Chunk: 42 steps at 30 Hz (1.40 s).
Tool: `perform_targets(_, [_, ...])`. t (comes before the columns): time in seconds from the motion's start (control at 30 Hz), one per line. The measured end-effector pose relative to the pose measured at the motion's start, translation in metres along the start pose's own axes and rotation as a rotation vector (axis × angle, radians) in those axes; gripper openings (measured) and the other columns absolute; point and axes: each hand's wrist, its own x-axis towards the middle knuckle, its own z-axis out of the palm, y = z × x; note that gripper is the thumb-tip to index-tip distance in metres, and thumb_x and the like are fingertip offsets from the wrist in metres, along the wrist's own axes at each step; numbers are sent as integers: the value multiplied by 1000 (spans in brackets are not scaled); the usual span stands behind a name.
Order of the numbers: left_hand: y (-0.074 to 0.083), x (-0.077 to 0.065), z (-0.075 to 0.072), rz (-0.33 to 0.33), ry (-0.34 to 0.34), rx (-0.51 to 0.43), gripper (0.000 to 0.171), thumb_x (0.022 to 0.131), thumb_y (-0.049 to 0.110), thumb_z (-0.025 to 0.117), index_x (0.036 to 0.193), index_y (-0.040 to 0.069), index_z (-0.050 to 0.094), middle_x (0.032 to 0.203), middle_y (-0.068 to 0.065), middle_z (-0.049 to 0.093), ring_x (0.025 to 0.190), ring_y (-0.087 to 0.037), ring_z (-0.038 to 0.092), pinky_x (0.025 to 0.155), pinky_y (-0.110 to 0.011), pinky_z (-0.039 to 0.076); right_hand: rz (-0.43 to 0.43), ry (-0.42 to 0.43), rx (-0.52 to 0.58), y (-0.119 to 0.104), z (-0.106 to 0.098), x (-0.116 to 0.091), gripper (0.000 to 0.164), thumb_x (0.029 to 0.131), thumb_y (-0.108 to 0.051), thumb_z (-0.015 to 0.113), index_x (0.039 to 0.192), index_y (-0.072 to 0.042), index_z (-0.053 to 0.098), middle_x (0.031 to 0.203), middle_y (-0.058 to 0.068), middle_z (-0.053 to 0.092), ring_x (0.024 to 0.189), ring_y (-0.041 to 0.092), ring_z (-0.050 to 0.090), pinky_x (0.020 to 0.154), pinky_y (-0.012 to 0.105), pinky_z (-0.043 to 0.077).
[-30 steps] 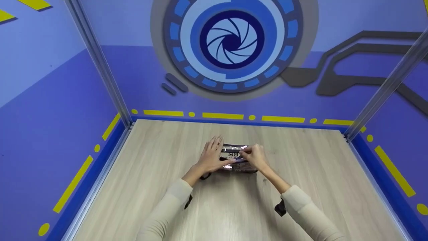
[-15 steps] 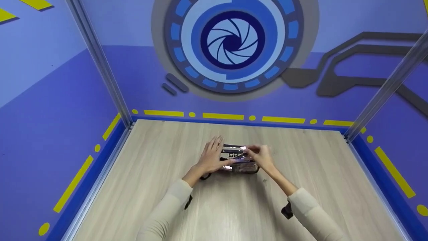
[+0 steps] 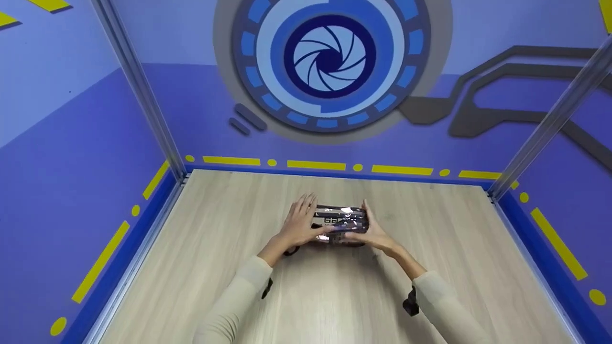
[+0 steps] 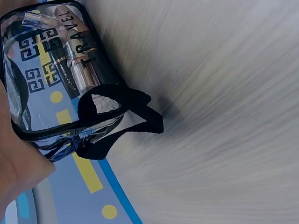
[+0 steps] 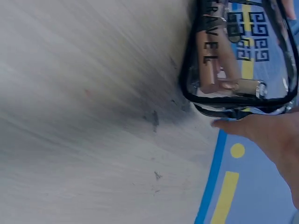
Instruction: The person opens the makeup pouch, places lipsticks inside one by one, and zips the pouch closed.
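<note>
A clear cosmetic bag (image 3: pixel 330 222) with black trim lies in the middle of the wooden table. Makeup tubes (image 5: pixel 212 60) and a "TRAVEL" print show through its plastic. My left hand (image 3: pixel 297 227) rests on the bag's left end, fingers straight and pointing away, thumb laid across the top. At the right end, my right hand (image 3: pixel 375 234) touches the bag with fingers spread straight and thumb along the near side. A black strap loop (image 4: pixel 121 107) sticks out at the left end. Both wrist views cut off most of each hand.
The pale wooden table (image 3: pixel 311 296) is bounded by a blue back wall (image 3: pixel 201 110) and side walls. Metal corner posts (image 3: pixel 143 95) rise at the rear corners. A small dark device (image 3: pixel 410 303) hangs under the right wrist.
My right hand has moved from pinching at the bag's upper right to its right end, fingers spreading out. The left hand has kept its place on the bag.
</note>
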Motion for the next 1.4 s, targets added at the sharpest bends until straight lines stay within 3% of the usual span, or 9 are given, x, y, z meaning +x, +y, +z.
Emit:
perform_targets(0.07, [-1, 1, 1, 5, 2, -6, 111, 90, 78, 50, 165, 5, 11, 173, -14, 13, 160, -36, 11, 129, -57, 11, -35, 23, 1, 3, 4, 1, 130, 80, -25, 88, 165, -12, -9, 172, 22, -3, 157, 45, 11, 127, 60, 11])
perform_targets(0.13, [-1, 1, 2, 10, 12, -13, 110, 90, 78, 50, 164, 5, 13, 172, -15, 14, 160, -36, 11, 129, -58, 11, -78, 38, 56, 5, 7, 4, 126, 81, -13, 87, 165, -9, -6, 170, 26, 4, 149, 48, 31, 122, 60, 29])
perform_targets(0.3, [2, 1, 0, 6, 25, 5, 104, 93, 73, 52, 164, 7, 16, 172, -14, 16, 160, -35, 12, 130, -56, 10, -149, 46, 226, 6, 13, 10, 114, 81, 12, 77, 164, -4, -1, 158, 32, 24, 119, 40, 62, 90, 43, 61])
perform_targets(0.4, [4, 1, -3, 3, 28, 7, 100, 94, 70, 53, 164, 7, 18, 171, -15, 19, 160, -35, 14, 130, -55, 11, -162, 84, 207, 6, 13, 12, 113, 80, 13, 78, 163, -2, 3, 154, 32, 31, 120, 36, 62, 90, 36, 62])
perform_targets(0.7, [19, 2, -11, -42, 27, 81, 88, 96, 69, 50, 159, 9, 37, 164, -12, 38, 156, -35, 26, 128, -58, 17, -111, 182, 43, 11, 12, 8, 105, 80, 2, 83, 161, 1, 16, 152, 30, 43, 134, 42, 51, 118, 48, 42])
perform_targets(0.87, [38, 6, -9, 81, 215, 167, 50, 98, 43, 67, 134, 9, 67, 140, -8, 65, 137, -29, 55, 120, -47, 40, -108, 189, 15, 15, 13, 6, 94, 84, -2, 82, 158, -1, 24, 148, 28, 46, 130, 41, 55, 112, 47, 48])
perform_targets(1.0, [56, 10, -5, 183, 340, 150, 20, 91, 25, 77, 108, 14, 79, 107, -1, 79, 101, -19, 74, 94, -34, 59, -110, 187, -21, 18, 13, 5, 91, 86, -4, 81, 157, -2, 25, 150, 27, 46, 132, 41, 54, 115, 48, 44])
perform_targets(1.13, [69, 13, -1, 186, 292, 135, 15, 93, 25, 75, 104, 16, 81, 96, 0, 79, 87, -16, 75, 75, -31, 61, -128, 185, -25, 20, 14, 5, 88, 86, -4, 80, 156, 0, 26, 149, 28, 48, 131, 41, 56, 114, 46, 45])
perform_targets(1.4, [80, 24, 2, 8, 159, -5, 21, 94, 28, 75, 106, 11, 80, 98, -3, 79, 87, -16, 73, 74, -31, 60, -103, 195, -21, 19, 14, 4, 85, 86, -4, 81, 153, -3, 29, 149, 28, 46, 133, 42, 54, 113, 48, 46])
